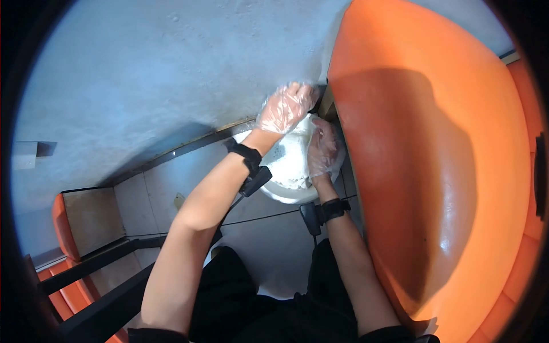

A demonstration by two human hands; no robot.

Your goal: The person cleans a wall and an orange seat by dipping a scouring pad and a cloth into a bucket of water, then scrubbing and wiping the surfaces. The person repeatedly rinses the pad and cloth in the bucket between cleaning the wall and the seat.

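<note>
A white basin (280,191) stands on the tiled floor in the corner between the wall and the orange seat, with a bright white surface inside it. My left hand (286,108), in a clear plastic glove, is over the far rim, close to the wall's foot. Its fingers are curled, with something dark beside the fingertips; what it grips I cannot tell. Also gloved in clear plastic, my right hand (324,147) is at the basin's right side with bent fingers, overlapping the rim. The inside of its grip is hidden. Black straps with small boxes circle both wrists.
A large orange padded seat (412,171) rises close on my right. The pale blue wall (166,68) runs along the far left, with a dark strip (194,143) at its foot. Black bars (103,266) and another orange seat (66,226) are at the lower left.
</note>
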